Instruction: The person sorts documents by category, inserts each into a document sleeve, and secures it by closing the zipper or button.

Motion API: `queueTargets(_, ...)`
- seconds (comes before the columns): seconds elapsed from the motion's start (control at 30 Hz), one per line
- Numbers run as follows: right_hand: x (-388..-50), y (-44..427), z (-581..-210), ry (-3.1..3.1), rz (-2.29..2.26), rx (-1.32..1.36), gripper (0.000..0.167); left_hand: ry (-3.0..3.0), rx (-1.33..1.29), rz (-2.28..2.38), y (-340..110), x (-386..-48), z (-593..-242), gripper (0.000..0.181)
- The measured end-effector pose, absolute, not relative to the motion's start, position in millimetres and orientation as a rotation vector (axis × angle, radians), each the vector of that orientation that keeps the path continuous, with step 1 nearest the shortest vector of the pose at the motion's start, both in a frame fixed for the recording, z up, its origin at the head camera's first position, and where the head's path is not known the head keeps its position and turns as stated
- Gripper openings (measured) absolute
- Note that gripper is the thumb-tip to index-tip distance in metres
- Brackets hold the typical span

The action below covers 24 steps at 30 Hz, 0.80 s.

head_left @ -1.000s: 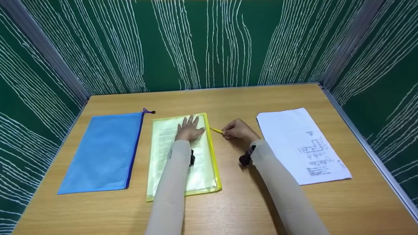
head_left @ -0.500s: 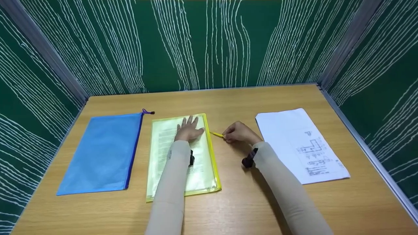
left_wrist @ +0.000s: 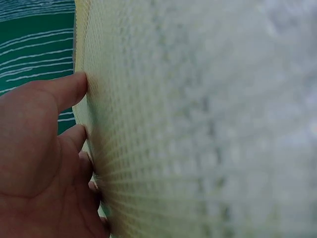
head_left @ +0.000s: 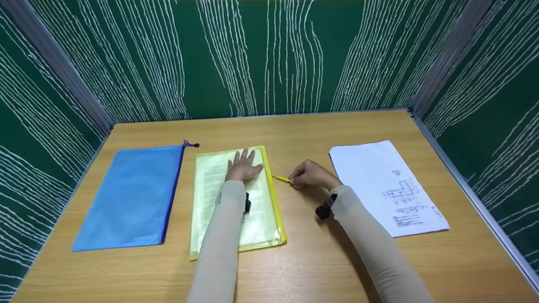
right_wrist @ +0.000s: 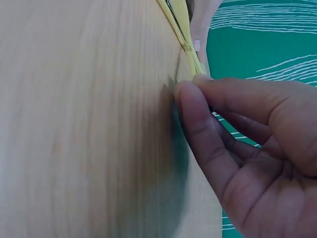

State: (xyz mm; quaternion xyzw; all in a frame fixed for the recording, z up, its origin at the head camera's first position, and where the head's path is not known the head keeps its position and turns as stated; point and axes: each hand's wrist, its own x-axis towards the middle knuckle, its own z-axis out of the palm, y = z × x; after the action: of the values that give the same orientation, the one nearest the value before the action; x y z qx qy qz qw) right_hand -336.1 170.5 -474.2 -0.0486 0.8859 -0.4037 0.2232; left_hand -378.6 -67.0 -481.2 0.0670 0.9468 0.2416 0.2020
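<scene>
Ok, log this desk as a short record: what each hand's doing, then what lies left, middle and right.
Left hand: rests on the yellow folder, fingers spread
Right hand: pinches the yellow pull at the folder's right edge
Left: blue folder, lying flat
Middle: yellow folder, print showing through
Right: white papers, line drawings on top

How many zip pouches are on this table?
2: a blue pouch on the left, and a yellow-edged pouch in the middle, under the left hand.
</scene>
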Motion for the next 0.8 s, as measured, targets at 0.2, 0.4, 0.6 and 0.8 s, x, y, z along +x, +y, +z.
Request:
queueTargets(0.2, -329, 174, -477, 2.44, -1.135, -0.278, 0.018, 2.658, 0.172, 0.675, -70, -379, -483, 0.071)
queueTargets(0.4, -328, 177, -477, 2.425, -1.117, -0.292, 0.017, 2.653, 0.154, 0.683, -69, -383, -482, 0.071)
queueTargets(0.6, -326, 182, -474, 2.401, -1.09, -0.27, 0.014, 2.645, 0.185, 0.683, -68, -385, -483, 0.073)
queueTargets(0.8, -321, 186, -471, 2.37, -1.076, -0.268, 0.014, 2.64, 0.192, 0.675, -67, -386, -482, 0.073)
